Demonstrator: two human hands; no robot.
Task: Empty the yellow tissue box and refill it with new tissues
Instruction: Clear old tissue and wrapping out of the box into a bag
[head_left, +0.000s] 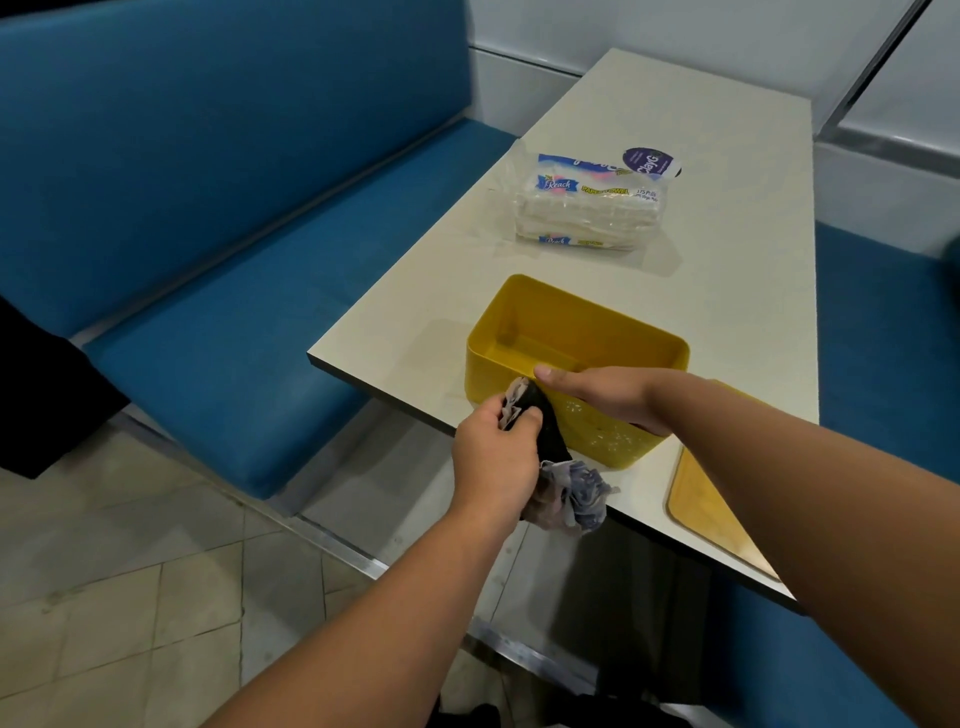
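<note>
From the head camera, the yellow tissue box (576, 358) sits open-topped on the pale table (675, 156), directly under and just beyond the right hand (608, 397). That hand lies over the box's near wall, thumb stretched along the rim and the fingers curled down the outer face, gripping it. The inside of the box shows only bare yellow floor.

The left hand (496, 457) is just left of the right hand, at the box's near left corner, its fingers closed tight around a crumpled cloth (566, 483). The cloth's dark middle presses against the box's outer wall, while a pale patterned bunch hangs below the fist, over the table edge.

Well beyond both hands, farther up the table, lies the pack of new tissues (587, 208) in clear wrap, with 1 round dark label (647, 162) just behind it.

A flat wooden lid (701, 514) lies on the table beneath the right forearm, which covers much of it. The box's near right corner is hidden by the right wrist. The small print on the pack is too blurred to read. A blue bench (208, 260) runs along the left.
</note>
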